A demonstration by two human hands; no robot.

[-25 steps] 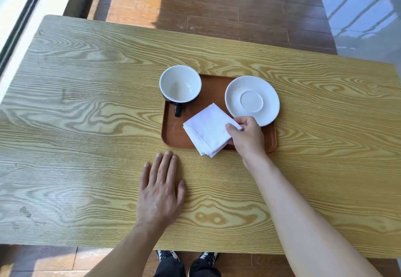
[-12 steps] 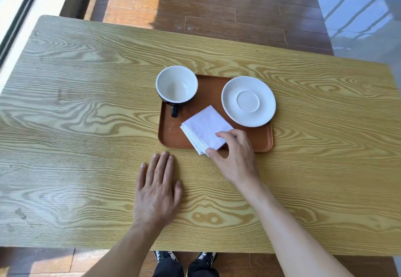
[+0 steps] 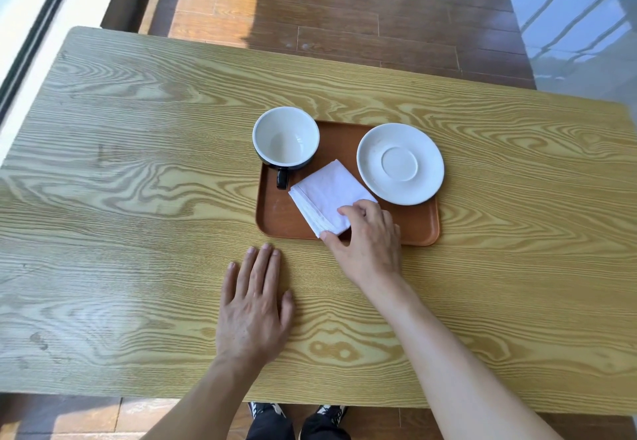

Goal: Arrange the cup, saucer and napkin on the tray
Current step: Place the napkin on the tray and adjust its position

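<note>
Reaching onto the brown plastic tray, right hand pinching the folded white napkin.
Left hand lying flat on the wooden bench, fingers extended, holding nothing.

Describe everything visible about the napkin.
The napkin is white cloth, folded into a square with layered edges showing along its left side. It lies flat and turned diamond-wise on the brown tray, between the cup and saucer. The right hand touches its near corner with fingertips.
</note>
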